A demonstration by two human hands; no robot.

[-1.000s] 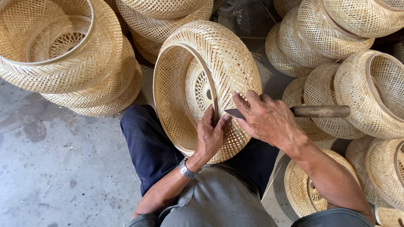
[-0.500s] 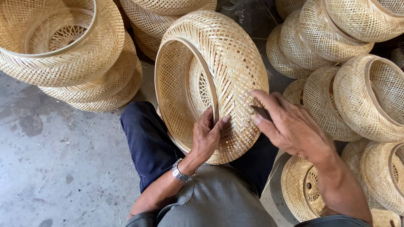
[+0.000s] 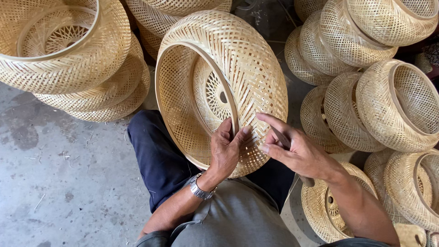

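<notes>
Gripping the woven bamboo basket (image 3: 228, 82) rim at 6 o'clock, left hand (image 3: 227, 148) stays pinched; right hand (image 3: 292, 148), knife (image 3: 280, 136) now tucked in, presses spread fingers alongside.

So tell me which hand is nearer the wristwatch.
Left. The wristwatch sits on that arm, just below the left hand gripping the basket rim; the right hand is farther, across the basket's edge.

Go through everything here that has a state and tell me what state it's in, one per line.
Woven bamboo basket: tilted on its side on the lap, opening facing left.
Left hand: gripping the basket's rim.
Right hand: closed around a knife handle, fingertips at the weave.
Stacked baskets: nested on the floor.
</notes>
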